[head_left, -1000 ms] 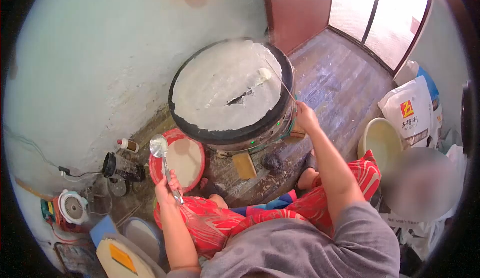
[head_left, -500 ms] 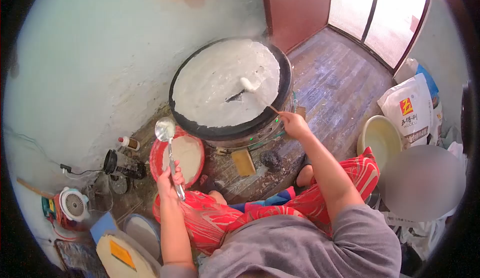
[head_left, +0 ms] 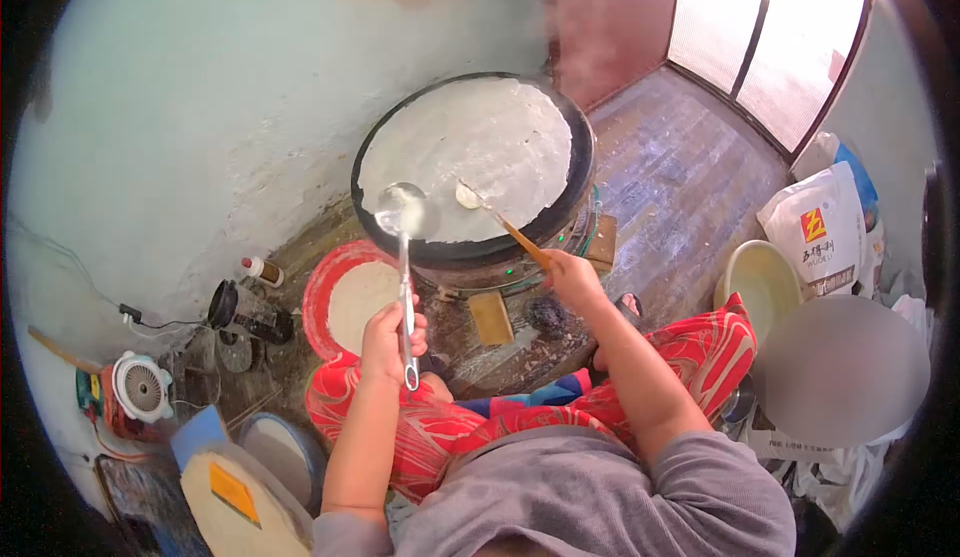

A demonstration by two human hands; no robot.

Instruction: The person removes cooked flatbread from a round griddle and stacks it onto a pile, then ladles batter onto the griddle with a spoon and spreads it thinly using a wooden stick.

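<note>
My left hand [head_left: 392, 342] is wrapped round the handle of a metal ladle [head_left: 406, 282]. The ladle's bowl, coated with pale batter, hangs over the near left edge of a large round griddle [head_left: 480, 252]. Thin white batter [head_left: 465, 137] covers most of the black griddle plate. My right hand [head_left: 573, 282] grips a wooden-handled batter spreader [head_left: 522, 240]; its whitish head is over the batter near the front middle. Whether the head touches the batter, I cannot tell. Below the ladle stands a red basin [head_left: 318, 307] of batter, left of the griddle.
A tan block [head_left: 490, 319] and a dark scrubber [head_left: 547, 317] lie on the floor before the griddle. At left are a bottle [head_left: 262, 271], a dark jug [head_left: 245, 312] and a small fan [head_left: 142, 387]. A pale basin [head_left: 757, 279] and flour sacks [head_left: 815, 227] stand right.
The ladle has moved up and right from above the red basin to the griddle's edge. The spreader has come nearer and left, and the dark gap in the batter is covered.
</note>
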